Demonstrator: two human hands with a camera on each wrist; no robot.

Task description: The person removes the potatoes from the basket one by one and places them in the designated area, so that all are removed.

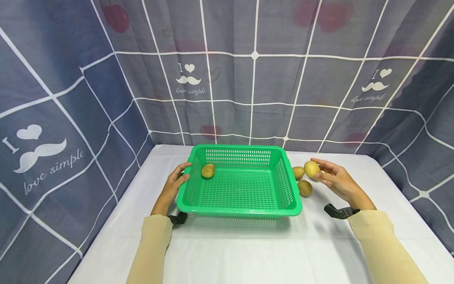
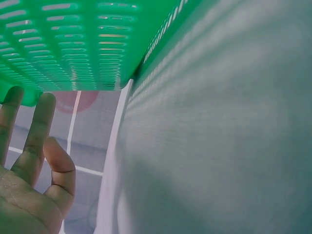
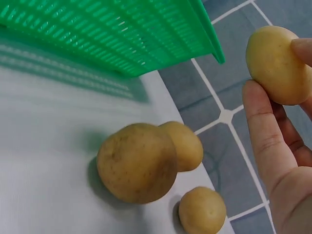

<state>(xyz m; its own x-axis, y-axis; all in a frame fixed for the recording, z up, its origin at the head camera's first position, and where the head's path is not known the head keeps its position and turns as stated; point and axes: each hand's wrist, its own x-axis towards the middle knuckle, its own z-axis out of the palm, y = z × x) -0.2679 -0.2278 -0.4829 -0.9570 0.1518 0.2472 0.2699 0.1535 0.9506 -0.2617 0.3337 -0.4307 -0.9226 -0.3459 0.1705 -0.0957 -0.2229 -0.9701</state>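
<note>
A green plastic basket (image 1: 239, 213) with slotted walls sits on the table, and one potato (image 1: 208, 170) lies inside at its back left. At the basket's left side is my left hand (image 1: 172, 186), its fingertips by the rim, fingers fairly straight and thumb apart. My right hand (image 1: 337, 180) pinches a pale yellow potato (image 3: 275, 66) between thumb and fingers, raised above the table to the right of the basket. Below it, a larger brown potato (image 3: 137, 163), a second potato (image 3: 183, 146) and a smaller round potato (image 3: 202, 210) rest on the table.
A white cloth covers the table (image 1: 220, 252). Grey-blue checked curtains (image 1: 230, 86) with white lines close off the back and both sides. A black wrist strap mount (image 1: 340, 212) juts from the right wrist, another from the left.
</note>
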